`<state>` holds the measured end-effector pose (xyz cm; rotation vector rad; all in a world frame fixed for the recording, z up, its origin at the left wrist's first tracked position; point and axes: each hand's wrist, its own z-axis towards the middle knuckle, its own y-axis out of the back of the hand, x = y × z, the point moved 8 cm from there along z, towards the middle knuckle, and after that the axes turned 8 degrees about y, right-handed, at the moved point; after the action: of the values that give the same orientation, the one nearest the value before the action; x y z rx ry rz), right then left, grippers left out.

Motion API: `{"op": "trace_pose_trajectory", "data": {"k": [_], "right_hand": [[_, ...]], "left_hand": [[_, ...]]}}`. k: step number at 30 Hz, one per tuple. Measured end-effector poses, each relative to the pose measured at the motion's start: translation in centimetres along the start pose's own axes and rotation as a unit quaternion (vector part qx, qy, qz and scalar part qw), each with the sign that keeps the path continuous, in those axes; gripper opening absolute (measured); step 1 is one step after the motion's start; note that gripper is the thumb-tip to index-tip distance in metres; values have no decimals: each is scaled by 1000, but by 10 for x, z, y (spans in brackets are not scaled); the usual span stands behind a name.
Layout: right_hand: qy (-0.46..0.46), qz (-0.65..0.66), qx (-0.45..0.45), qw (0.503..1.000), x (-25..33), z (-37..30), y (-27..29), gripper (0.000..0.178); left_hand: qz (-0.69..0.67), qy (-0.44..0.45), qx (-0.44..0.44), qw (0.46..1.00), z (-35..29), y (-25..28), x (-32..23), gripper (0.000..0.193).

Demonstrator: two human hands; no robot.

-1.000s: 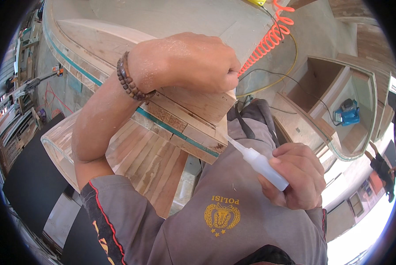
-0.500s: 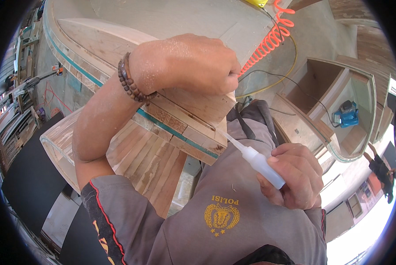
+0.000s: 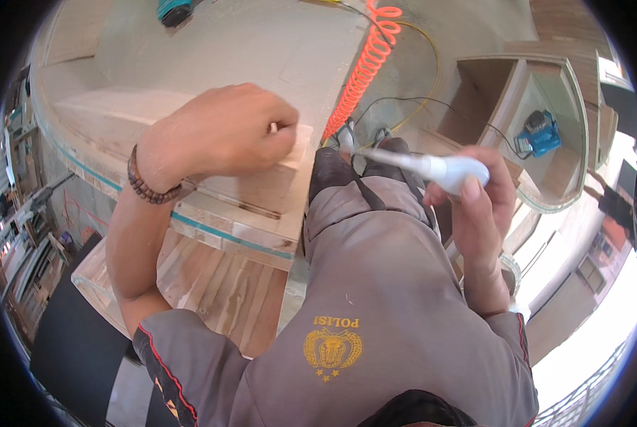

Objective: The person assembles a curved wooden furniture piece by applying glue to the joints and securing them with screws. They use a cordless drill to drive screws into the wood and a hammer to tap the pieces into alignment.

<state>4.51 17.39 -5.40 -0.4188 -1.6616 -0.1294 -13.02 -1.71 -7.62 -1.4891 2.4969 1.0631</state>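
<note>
My left hand [image 3: 222, 132], a beaded bracelet at its wrist, is closed over the wooden workpiece [image 3: 240, 231]. A small pale bit shows between its thumb and fingers, too small to name. Below that hand, a dark narrow slot [image 3: 251, 206] runs along the top of the wood near its end. On the right, my right hand [image 3: 478, 206] grips a small white squeeze bottle [image 3: 457, 171] with a long thin nozzle. The nozzle points left, over my legs and apart from the wood; its tip is blurred.
An orange coiled air hose [image 3: 361, 78] hangs past the bench's right edge. A teal power tool [image 3: 174, 11] lies at the far side of the bench top [image 3: 211, 43]. To the right, a blue power tool [image 3: 540, 134] rests on a wooden cabinet [image 3: 500, 107]. Cables cross the floor.
The bottle's nozzle has come away from the slot as my right hand rose and tilted the bottle nearly level. My left hand remains closed above the wood. The whole view has shifted.
</note>
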Motion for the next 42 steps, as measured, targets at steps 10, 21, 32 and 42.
{"op": "trace_pose_trajectory", "data": {"k": [10, 21, 32, 42], "right_hand": [[-70, 100, -15, 992, -49, 19, 27, 27], [-29, -139, 137, 980, -120, 67, 23, 25], [144, -285, 206, 925, -123, 86, -21, 22], [211, -315, 238, 894, -115, 86, -38, 18]], "left_hand": [[-13, -3, -4, 1000, 12, -1, -2, 34], [59, 90, 103, 989, 52, -27, -2, 38], [64, 143, 121, 980, 61, -19, 1, 48], [65, 135, 113, 982, 59, -24, 9, 50]]}}
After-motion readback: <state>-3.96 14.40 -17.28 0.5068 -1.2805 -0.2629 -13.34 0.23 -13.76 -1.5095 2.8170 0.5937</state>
